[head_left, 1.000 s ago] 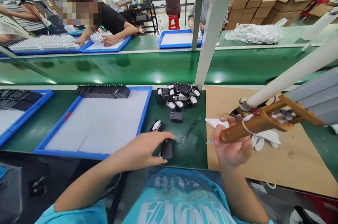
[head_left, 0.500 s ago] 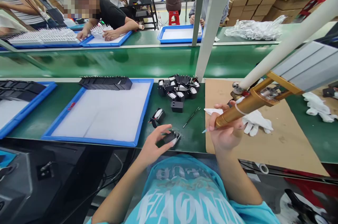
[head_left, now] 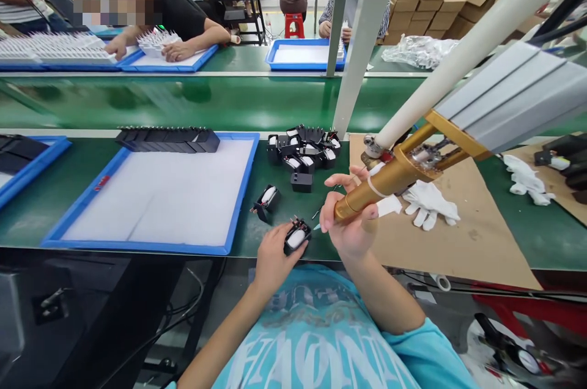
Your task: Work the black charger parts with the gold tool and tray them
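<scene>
My left hand [head_left: 276,254] is closed around a small black plastic housing [head_left: 297,238] at the bench's front edge. Its open side faces up, showing a white rounded part and some wires. In my right hand [head_left: 351,227] is a gold-barrelled dispensing gun [head_left: 367,196], held from below with its pale blue tip close to the right side of the housing; whether they touch I cannot tell. Another opened housing [head_left: 267,200] lies just beyond my left hand. A closed black case [head_left: 301,182] sits in front of a heap of similar housings [head_left: 305,147]. Thin dark tweezers [head_left: 316,213] are partly hidden behind my right hand.
Left of my hands lies a blue-rimmed tray [head_left: 245,187] with a row of black cases [head_left: 169,139] along its back. A white support arm [head_left: 440,77] slants to the gun. White gloves [head_left: 431,202] rest on cardboard [head_left: 477,242]. A co-worker's hands are across the bench.
My right hand has brought the gun left and down toward the housing. My left hand has closed around the housing and turned it so its open side shows. The view has shifted slightly.
</scene>
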Tool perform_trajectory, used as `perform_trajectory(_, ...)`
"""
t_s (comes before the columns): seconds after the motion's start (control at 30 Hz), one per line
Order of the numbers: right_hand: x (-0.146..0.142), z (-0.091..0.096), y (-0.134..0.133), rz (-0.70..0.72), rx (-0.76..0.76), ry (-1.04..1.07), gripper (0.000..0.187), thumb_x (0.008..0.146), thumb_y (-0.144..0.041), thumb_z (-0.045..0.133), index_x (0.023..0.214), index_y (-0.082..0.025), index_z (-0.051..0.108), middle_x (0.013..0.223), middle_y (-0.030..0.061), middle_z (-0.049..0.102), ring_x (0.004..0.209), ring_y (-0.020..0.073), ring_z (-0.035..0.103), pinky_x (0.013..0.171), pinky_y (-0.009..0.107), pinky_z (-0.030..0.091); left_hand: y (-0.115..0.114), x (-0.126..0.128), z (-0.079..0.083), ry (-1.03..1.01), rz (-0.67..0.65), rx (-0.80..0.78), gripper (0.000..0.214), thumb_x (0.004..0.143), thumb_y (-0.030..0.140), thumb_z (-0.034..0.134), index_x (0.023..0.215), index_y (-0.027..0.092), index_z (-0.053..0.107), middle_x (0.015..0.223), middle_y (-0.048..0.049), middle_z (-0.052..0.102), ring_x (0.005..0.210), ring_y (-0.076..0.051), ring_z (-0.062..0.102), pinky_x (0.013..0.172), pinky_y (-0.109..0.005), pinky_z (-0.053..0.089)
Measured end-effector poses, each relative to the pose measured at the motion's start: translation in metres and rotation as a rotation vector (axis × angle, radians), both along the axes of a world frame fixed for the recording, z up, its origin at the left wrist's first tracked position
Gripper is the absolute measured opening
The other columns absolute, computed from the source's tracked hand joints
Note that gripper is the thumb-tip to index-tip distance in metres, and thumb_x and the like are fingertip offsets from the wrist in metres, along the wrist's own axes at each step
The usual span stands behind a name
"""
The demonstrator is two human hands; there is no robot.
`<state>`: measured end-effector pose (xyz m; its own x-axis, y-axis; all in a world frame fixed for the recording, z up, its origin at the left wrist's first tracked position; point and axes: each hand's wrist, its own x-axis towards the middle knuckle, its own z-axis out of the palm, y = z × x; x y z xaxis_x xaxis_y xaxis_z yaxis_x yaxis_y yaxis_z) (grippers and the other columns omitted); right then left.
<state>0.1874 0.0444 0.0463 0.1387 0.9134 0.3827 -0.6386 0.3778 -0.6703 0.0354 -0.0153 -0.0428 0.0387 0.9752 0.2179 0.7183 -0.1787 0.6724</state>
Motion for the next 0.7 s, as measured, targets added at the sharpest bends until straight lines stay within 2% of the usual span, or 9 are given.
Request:
perform_trajectory(0.1, -0.003, 0.0, 0.001, -0.005, 0.003, -0.003, 0.045, 0.082, -0.06, 0.057, 0.114, -0.029, 0.053, 0.096, 0.0011, 0.063, 0.037, 0.0049, 0.05, 0.027, 0.019, 0.041, 0.003, 0.005, 0.01, -0.011, -0.019, -0.037, 0.028, 0.085, 0.038, 0.063, 0.107, 0.02, 0.06, 0.086, -0.0038, 0.073, 0.075, -0.021, 0.07, 0.067, -0.03, 0.054)
perform_trajectory(0.27, -0.004, 0.0, 0.001, -0.003, 0.008, 0.006, 0.043, 0.084, -0.058, 0.056, 0.115, -0.028, 0.053, 0.097, 0.0017, 0.065, 0.037, 0.005, 0.051, 0.028, 0.019, 0.042, 0.003, 0.007, 0.027, -0.052, -0.062, 0.012, 0.026, 0.08, 0.034, 0.066, 0.101, 0.021, 0.059, 0.08, -0.0002, 0.072, 0.063, -0.017, 0.067, 0.059, -0.024, 0.05)
perform_trajectory(0.37, -0.004, 0.0, 0.0, 0.003, 0.017, 0.007, 0.042, 0.084, -0.058, 0.056, 0.112, -0.028, 0.054, 0.098, 0.0018, 0.065, 0.037, 0.005, 0.051, 0.028, 0.019, 0.042, 0.003, 0.008, 0.031, -0.058, -0.07, 0.034, 0.027, 0.079, 0.033, 0.066, 0.102, 0.021, 0.059, 0.083, -0.001, 0.072, 0.065, -0.017, 0.068, 0.061, -0.025, 0.052)
perform_trajectory(0.53, -0.004, 0.002, -0.001, -0.014, 0.038, -0.008, 0.029, 0.087, -0.055, 0.054, 0.095, -0.027, 0.055, 0.099, 0.0001, 0.065, 0.037, 0.0045, 0.052, 0.028, 0.019, 0.041, 0.002, 0.008, 0.032, -0.059, -0.072, 0.012, 0.028, 0.08, 0.034, 0.066, 0.104, 0.022, 0.06, 0.084, -0.0012, 0.073, 0.067, -0.017, 0.069, 0.062, -0.025, 0.053)
perform_trajectory(0.7, -0.006, 0.004, -0.001, -0.01, 0.017, -0.008, 0.038, 0.083, -0.059, 0.056, 0.109, -0.03, 0.054, 0.1, 0.0012, 0.065, 0.037, 0.0051, 0.051, 0.027, 0.019, 0.04, 0.001, 0.006, 0.032, -0.069, -0.074, 0.004, 0.03, 0.08, 0.034, 0.066, 0.107, 0.022, 0.059, 0.084, -0.0011, 0.073, 0.065, -0.016, 0.068, 0.061, -0.025, 0.052)
